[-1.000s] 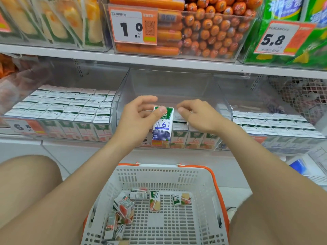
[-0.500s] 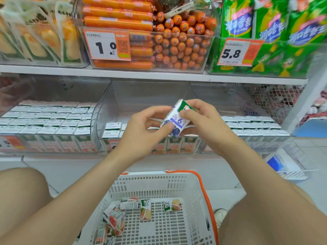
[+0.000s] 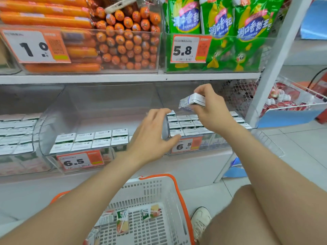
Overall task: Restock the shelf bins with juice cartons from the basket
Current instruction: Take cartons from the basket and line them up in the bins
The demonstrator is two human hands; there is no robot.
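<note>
My right hand [image 3: 210, 110] pinches a small white and blue juice carton [image 3: 192, 102] tilted on its side above the right clear bin [image 3: 203, 145], which holds rows of cartons [image 3: 185, 125]. My left hand [image 3: 152, 137] hovers with relaxed, spread fingers at the divide between the middle bin [image 3: 53, 152] and the right bin, its thumb close to the right bin's front corner. It holds nothing. The middle bin has two rows of cartons [image 3: 92, 140] at its front and bare space behind. Below, the white basket [image 3: 155, 190] with orange handles holds several loose cartons [image 3: 122, 221].
A third bin of cartons [image 3: 16, 133] stands at the left. The upper shelf [image 3: 123, 78] carries orange sausages [image 3: 120, 41] and green snack bags [image 3: 219, 23]. A white upright post [image 3: 272, 64] and a wire basket [image 3: 292, 101] are at the right. My knees flank the basket.
The carton passed from both hands into my right hand alone and moved right, over the right bin. My left hand let go and opened. The view shifted to the right.
</note>
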